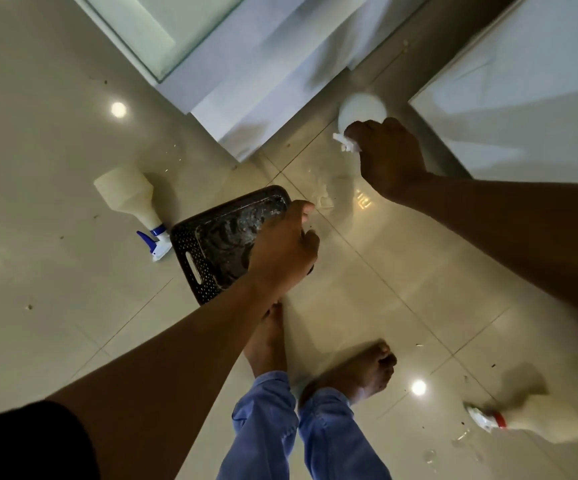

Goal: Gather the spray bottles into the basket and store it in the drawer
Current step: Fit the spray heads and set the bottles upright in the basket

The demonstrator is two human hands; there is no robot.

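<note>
Head view, looking straight down at a glossy tiled floor [72, 341]. The left hand [282, 251] is curled closed on the right rim of a dark perforated basket [218, 242], which is tilted with its handle slot toward the near left; whether its base touches the floor cannot be told. The right hand [389, 155] is clamped around the white trigger head of a white spray bottle [362, 110], far right of the basket, bottle body pointing away from the camera; contact with the floor cannot be told. A second spray bottle with a blue trigger [129, 202] lies on its side on the floor just left of the basket, nozzle almost touching the basket's left edge. A third spray bottle with a red collar [537, 420] lies on its side at near right, well apart from the basket, somewhat blurred. White cabinet fronts [263, 98] run along the far side. Bare feet [349, 372] and blue trouser legs show at near centre.
</note>
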